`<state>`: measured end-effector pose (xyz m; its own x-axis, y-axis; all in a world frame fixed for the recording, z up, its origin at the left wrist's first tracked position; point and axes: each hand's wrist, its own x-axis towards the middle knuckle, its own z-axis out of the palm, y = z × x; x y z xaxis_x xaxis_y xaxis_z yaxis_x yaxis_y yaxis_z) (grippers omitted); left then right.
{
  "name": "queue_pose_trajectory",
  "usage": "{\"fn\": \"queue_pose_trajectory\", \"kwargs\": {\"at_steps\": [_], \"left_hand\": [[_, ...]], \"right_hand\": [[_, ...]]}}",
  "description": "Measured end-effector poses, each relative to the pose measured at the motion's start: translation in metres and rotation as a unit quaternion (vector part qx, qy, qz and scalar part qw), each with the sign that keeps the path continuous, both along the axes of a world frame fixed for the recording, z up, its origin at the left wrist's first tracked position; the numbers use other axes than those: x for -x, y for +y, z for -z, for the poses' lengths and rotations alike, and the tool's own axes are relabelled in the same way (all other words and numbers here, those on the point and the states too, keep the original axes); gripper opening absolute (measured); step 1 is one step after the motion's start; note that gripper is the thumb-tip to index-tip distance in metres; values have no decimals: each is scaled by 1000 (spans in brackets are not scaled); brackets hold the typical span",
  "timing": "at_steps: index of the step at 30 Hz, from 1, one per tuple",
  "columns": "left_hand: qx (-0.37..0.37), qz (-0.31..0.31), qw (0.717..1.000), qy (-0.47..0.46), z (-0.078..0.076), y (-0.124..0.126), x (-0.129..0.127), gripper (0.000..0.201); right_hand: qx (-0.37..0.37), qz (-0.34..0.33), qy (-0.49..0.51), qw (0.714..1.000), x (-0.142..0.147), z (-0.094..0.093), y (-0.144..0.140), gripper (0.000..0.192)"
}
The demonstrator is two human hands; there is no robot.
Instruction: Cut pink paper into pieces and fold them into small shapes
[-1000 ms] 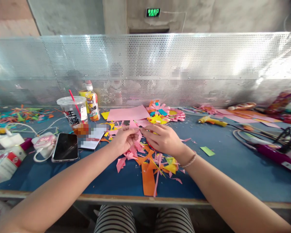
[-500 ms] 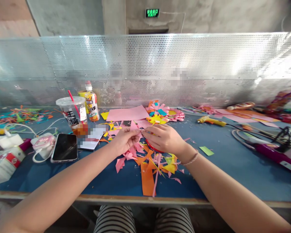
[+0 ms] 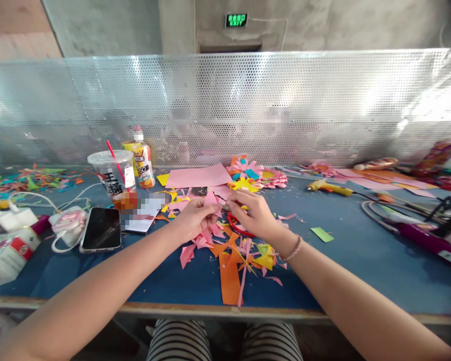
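Note:
My left hand (image 3: 195,219) is closed in a pinch on a piece of pink paper (image 3: 211,199), which stands up above its thumb. Close beside it, the fingers of my right hand (image 3: 256,213) are pinched near the paper's right edge. A small dark bit shows at its fingertips, too small to name. Under the right hand, a red curved thing (image 3: 237,226) lies partly hidden. Pink paper scraps (image 3: 206,238), yellow scraps (image 3: 265,258) and an orange strip (image 3: 230,281) lie below both hands. Behind them are a pink sheet (image 3: 198,175) and layered paper flowers (image 3: 273,178).
On the left are a plastic cup (image 3: 110,173) with a straw, a bottle (image 3: 144,163), a phone (image 3: 101,229) and chargers (image 3: 69,220). A yellow glue gun (image 3: 328,187) and a purple power strip (image 3: 432,245) lie right. A perforated metal screen (image 3: 225,105) borders the back.
The pink paper in my left hand now stands up in view. My right hand has drawn back slightly and its fingers have curled in, uncovering more of the red curved thing.

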<state>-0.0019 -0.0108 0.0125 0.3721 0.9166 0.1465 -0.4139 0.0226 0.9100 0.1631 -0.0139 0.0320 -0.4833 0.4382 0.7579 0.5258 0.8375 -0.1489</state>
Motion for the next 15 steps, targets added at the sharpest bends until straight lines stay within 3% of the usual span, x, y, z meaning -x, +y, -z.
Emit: {"fn": "queue_pose_trajectory", "kwargs": {"at_steps": [5, 11, 15], "left_hand": [[-24, -16, 999, 44, 2, 0, 0, 10], [-71, -35, 990, 116, 7, 3, 1, 9], [-102, -16, 987, 127, 11, 2, 2, 17]], "right_hand": [[118, -4, -10, 993, 9, 6, 4, 30], [162, -29, -23, 986, 10, 11, 5, 29], [157, -30, -2, 987, 9, 7, 3, 30]]}}
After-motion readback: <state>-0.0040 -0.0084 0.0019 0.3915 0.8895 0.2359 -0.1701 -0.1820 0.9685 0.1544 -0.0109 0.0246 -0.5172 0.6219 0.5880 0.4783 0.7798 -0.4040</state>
